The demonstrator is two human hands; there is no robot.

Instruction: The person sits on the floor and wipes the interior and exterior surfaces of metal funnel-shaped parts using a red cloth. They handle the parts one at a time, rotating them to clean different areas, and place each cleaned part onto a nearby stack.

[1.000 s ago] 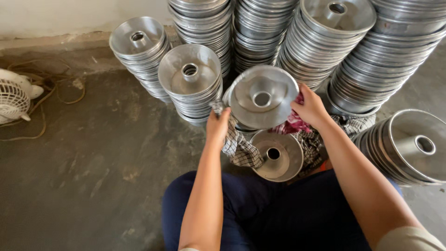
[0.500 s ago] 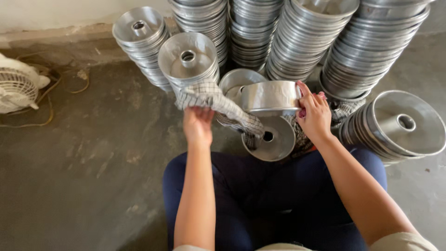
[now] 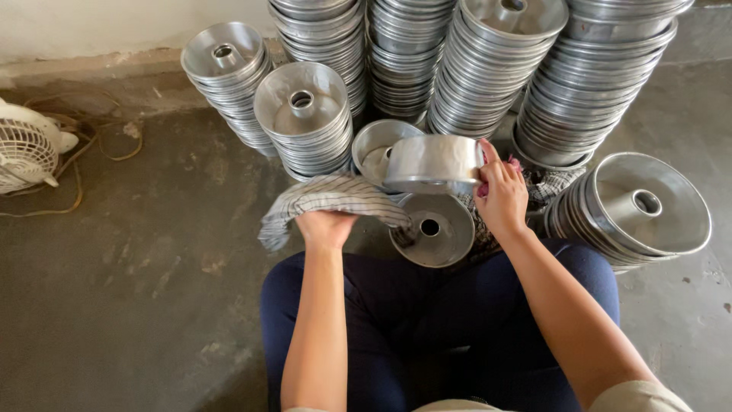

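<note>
Right hand (image 3: 499, 194) grips the round aluminium ring-shaped cake tin (image 3: 435, 162) by its rim; left hand (image 3: 326, 225) clutches the striped grey cloth (image 3: 328, 197). Bare concrete floor (image 3: 130, 275) lies open leftward.

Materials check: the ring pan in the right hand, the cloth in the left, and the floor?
Ring pan, held in the right hand: thin sheet metal, likely aluminium, judging by its dull silver-grey satin sheen and soft highlights.
Cloth, held in the left hand: woven fabric, probably cotton; it is striped, limp and draping in folds.
Floor: bare concrete, grey, mottled and matte.
</note>
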